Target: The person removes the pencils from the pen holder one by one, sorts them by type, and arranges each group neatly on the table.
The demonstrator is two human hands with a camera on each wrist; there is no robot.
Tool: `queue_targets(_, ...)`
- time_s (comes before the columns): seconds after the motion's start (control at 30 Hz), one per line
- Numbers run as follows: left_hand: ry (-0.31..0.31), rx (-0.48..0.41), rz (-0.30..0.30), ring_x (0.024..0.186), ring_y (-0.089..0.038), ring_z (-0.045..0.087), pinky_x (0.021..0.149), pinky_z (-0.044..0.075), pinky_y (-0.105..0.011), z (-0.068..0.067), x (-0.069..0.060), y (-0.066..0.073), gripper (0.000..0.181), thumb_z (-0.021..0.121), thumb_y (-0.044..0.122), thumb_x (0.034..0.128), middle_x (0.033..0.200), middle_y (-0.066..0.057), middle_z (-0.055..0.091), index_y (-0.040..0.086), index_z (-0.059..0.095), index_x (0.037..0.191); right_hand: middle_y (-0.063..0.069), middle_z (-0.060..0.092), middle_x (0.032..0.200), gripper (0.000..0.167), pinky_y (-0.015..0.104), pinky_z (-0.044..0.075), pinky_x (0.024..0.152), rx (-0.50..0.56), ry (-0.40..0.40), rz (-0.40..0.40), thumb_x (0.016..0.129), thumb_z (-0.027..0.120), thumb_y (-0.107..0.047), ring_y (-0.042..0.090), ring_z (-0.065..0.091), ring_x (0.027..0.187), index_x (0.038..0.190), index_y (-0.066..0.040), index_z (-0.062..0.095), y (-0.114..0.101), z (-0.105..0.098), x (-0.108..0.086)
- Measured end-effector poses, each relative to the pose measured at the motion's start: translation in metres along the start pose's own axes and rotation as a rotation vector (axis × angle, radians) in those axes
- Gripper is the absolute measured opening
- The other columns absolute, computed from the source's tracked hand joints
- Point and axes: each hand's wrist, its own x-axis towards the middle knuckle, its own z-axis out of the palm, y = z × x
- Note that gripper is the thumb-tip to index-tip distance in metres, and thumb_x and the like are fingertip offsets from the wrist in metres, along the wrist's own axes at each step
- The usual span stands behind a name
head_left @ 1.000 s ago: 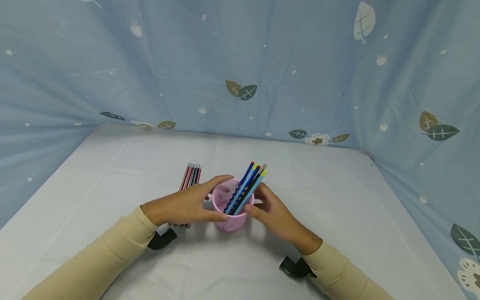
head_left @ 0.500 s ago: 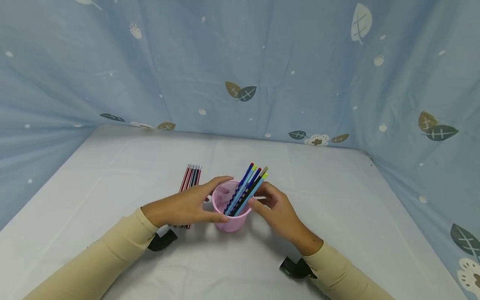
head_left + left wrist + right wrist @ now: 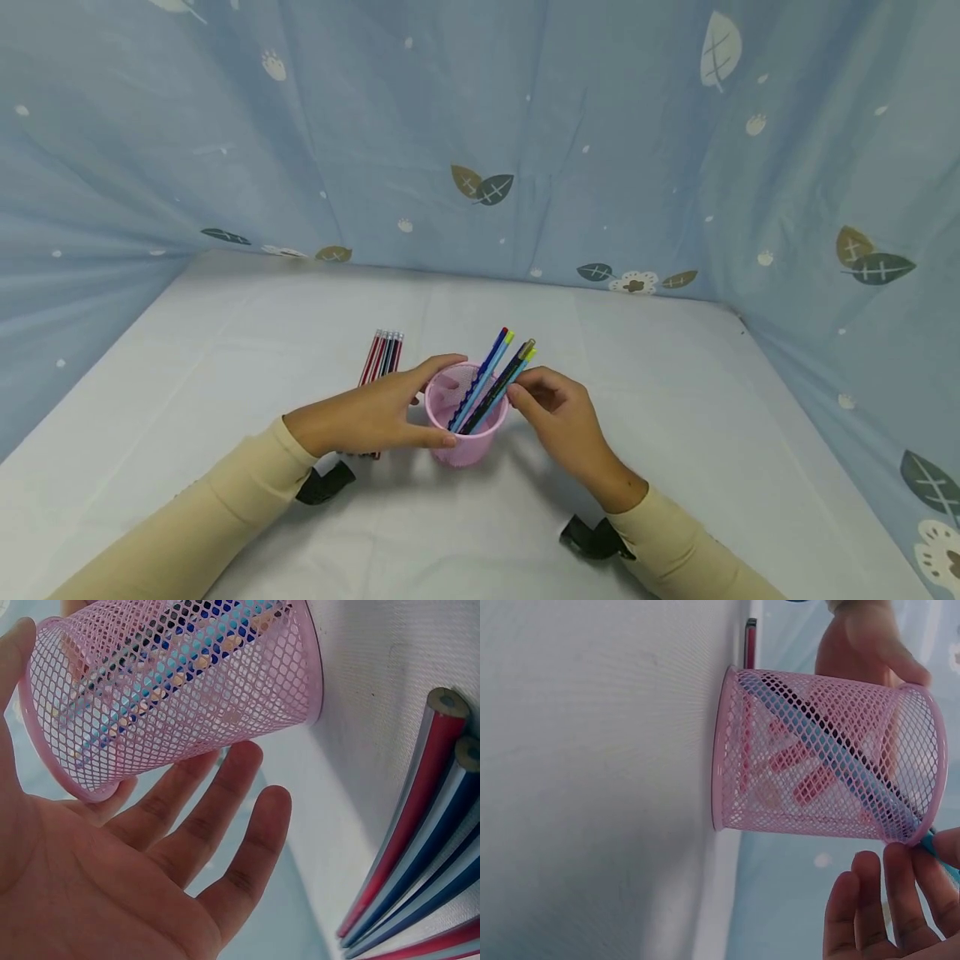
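A pink mesh pencil cup (image 3: 465, 452) stands upright on the white-covered table in the head view. My left hand (image 3: 367, 410) holds its rim from the left, with the thumb on the near side and the index finger on the far side. Several pencils lean to the right inside, blue, light blue and black. Over the cup's right rim, my right hand (image 3: 564, 429) pinches a light blue pencil (image 3: 832, 754) near its upper end between thumb and index finger. In the right wrist view the other fingertips (image 3: 844, 889) hang just outside the mesh.
Left of the cup, partly under my left hand, lies a row of red and dark striped pencils (image 3: 386, 354). Black wrist mounts (image 3: 324, 483) sit under both sleeves. A blue cloth with leaf prints (image 3: 480, 108) hangs behind the table (image 3: 615, 358).
My right thumb and index finger have drawn back slightly and come together on the light blue pencil. The pencils' tops have shifted, and a red-tipped one is hidden. The left hand has stayed put.
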Motion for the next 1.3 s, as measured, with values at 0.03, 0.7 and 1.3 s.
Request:
queue_targets(0.03, 0.004, 0.003, 0.001, 0.133, -0.013, 0.051, 0.108, 0.044, -0.050, 0.000, 0.000, 0.000, 0.091, 0.076, 0.062, 0.0792, 0.142, 0.015, 0.051, 0.052, 0.020, 0.151, 0.012, 0.071, 0.103, 0.015, 0.024, 0.057, 0.087, 0.006, 0.002, -0.001, 0.098, 0.065, -0.015, 0.015, 0.069, 0.092, 0.105, -0.003, 0.069, 0.000, 0.000, 0.000)
queue_targets(0.7, -0.008, 0.008, -0.008, 0.133, -0.024, 0.053, 0.107, 0.045, -0.054, 0.000, 0.000, -0.001, 0.095, 0.076, 0.062, 0.0798, 0.148, 0.011, 0.047, 0.046, 0.020, 0.154, 0.010, 0.069, 0.096, 0.009, 0.025, 0.057, 0.084, 0.012, 0.107, -0.069, 0.098, 0.064, -0.011, 0.017, 0.068, 0.089, 0.098, -0.002, 0.067, -0.014, -0.012, 0.000)
queue_targets(1.3, 0.009, 0.047, -0.047, 0.130, -0.027, 0.055, 0.104, 0.046, -0.053, 0.001, -0.001, 0.000, 0.095, 0.075, 0.067, 0.0771, 0.148, 0.012, 0.046, 0.052, 0.020, 0.152, 0.003, 0.068, 0.096, 0.007, 0.026, 0.057, 0.080, 0.237, 0.285, -0.318, 0.100, 0.051, 0.001, 0.014, 0.067, 0.084, 0.098, 0.003, 0.059, -0.038, -0.039, 0.001)
